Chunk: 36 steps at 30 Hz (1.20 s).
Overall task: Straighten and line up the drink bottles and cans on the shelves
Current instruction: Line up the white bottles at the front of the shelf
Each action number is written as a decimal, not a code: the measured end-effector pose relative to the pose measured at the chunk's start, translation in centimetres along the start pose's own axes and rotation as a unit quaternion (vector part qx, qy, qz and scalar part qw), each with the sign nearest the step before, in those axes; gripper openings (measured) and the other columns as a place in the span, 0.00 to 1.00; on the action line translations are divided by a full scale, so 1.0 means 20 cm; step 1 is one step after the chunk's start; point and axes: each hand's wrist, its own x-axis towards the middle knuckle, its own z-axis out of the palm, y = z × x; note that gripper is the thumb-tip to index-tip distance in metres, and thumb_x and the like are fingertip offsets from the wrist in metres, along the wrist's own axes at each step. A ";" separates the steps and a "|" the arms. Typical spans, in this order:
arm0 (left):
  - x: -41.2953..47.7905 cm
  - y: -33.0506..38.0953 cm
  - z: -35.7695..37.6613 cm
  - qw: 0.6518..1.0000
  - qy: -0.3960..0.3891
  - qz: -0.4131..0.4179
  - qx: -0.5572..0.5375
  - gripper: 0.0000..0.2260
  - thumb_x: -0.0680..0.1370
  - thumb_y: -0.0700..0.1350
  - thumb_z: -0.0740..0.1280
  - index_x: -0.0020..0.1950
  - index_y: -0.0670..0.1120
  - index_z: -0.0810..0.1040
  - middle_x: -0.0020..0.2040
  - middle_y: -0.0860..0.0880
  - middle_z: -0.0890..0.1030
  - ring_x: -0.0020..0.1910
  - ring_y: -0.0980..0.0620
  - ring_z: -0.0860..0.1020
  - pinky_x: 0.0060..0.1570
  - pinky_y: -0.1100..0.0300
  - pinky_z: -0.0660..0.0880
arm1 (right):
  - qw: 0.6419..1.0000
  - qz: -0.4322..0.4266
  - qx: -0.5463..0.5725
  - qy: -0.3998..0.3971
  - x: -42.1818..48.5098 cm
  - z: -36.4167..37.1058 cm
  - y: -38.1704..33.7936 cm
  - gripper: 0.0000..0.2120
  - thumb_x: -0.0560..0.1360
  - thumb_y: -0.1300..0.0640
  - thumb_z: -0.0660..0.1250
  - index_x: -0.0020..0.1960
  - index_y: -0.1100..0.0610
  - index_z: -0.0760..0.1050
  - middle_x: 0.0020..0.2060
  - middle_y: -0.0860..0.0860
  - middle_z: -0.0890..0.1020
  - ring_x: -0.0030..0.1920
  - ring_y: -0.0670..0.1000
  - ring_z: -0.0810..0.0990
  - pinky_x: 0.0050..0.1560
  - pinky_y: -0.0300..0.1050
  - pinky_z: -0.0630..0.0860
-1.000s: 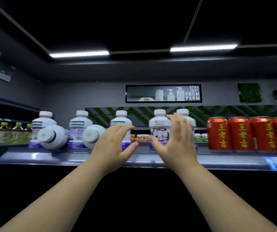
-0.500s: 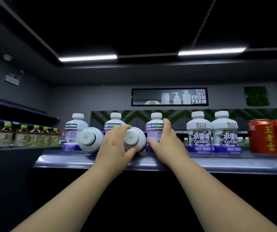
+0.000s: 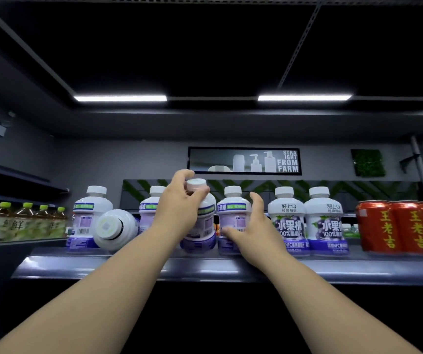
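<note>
- Currently left hand (image 3: 179,210) grips white juice bottle (image 3: 203,227) round its shoulder, just under the cap; bottle near upright at shelf (image 3: 205,267) front.
- right hand (image 3: 253,232) loose, fingers spread, holding nothing, just right of it.
- toppled bottle (image 3: 113,228) lies sideways further left.
</note>
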 end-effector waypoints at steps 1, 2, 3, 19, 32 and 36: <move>0.02 0.00 0.02 1.000 -0.008 -0.020 -0.006 0.19 0.78 0.52 0.69 0.67 0.52 0.71 0.55 0.52 0.78 0.54 0.51 0.77 0.58 0.53 0.74 | 1.000 0.001 0.000 -0.007 0.00 -0.01 0.00 0.48 0.73 0.40 0.71 0.78 0.47 0.41 0.67 0.54 0.75 0.63 0.58 0.76 0.58 0.53 0.74; 0.03 -0.02 0.05 0.999 -0.016 -0.040 -0.015 0.21 0.78 0.53 0.69 0.68 0.52 0.70 0.59 0.51 0.78 0.56 0.51 0.77 0.60 0.52 0.74 | 1.000 0.001 -0.005 -0.014 0.00 -0.01 0.01 0.49 0.73 0.40 0.71 0.78 0.47 0.40 0.67 0.54 0.75 0.62 0.58 0.76 0.58 0.53 0.75; 0.02 -0.03 0.07 0.998 -0.029 -0.060 -0.019 0.24 0.76 0.54 0.70 0.69 0.52 0.68 0.62 0.51 0.77 0.58 0.51 0.76 0.62 0.50 0.73 | 1.000 -0.004 -0.017 -0.021 0.01 -0.02 0.02 0.49 0.73 0.39 0.70 0.78 0.47 0.39 0.67 0.55 0.75 0.62 0.58 0.76 0.58 0.53 0.75; -0.08 -0.23 0.11 0.990 -0.074 -0.109 0.044 0.44 0.71 0.46 0.74 0.79 0.51 0.51 0.62 0.50 0.67 0.58 0.49 0.69 0.56 0.57 0.65 | 0.997 0.023 -0.062 -0.046 0.01 0.03 0.05 0.49 0.73 0.38 0.64 0.78 0.47 0.31 0.64 0.56 0.76 0.60 0.60 0.77 0.57 0.55 0.74; -0.10 -0.23 0.11 0.991 -0.077 -0.089 0.068 0.47 0.69 0.55 0.78 0.78 0.50 0.52 0.69 0.47 0.72 0.63 0.46 0.73 0.62 0.53 0.70 | 0.999 -0.017 -0.028 0.036 -0.10 -0.01 0.04 0.47 0.71 0.37 0.71 0.77 0.50 0.45 0.65 0.52 0.73 0.63 0.56 0.75 0.56 0.50 0.72; -0.09 -0.23 0.11 0.991 -0.074 -0.098 0.049 0.48 0.68 0.55 0.79 0.77 0.49 0.53 0.63 0.50 0.71 0.59 0.49 0.73 0.61 0.54 0.69 | 0.998 0.006 -0.057 -0.006 -0.05 -0.01 0.02 0.52 0.74 0.41 0.68 0.78 0.50 0.32 0.62 0.55 0.77 0.56 0.58 0.78 0.54 0.52 0.76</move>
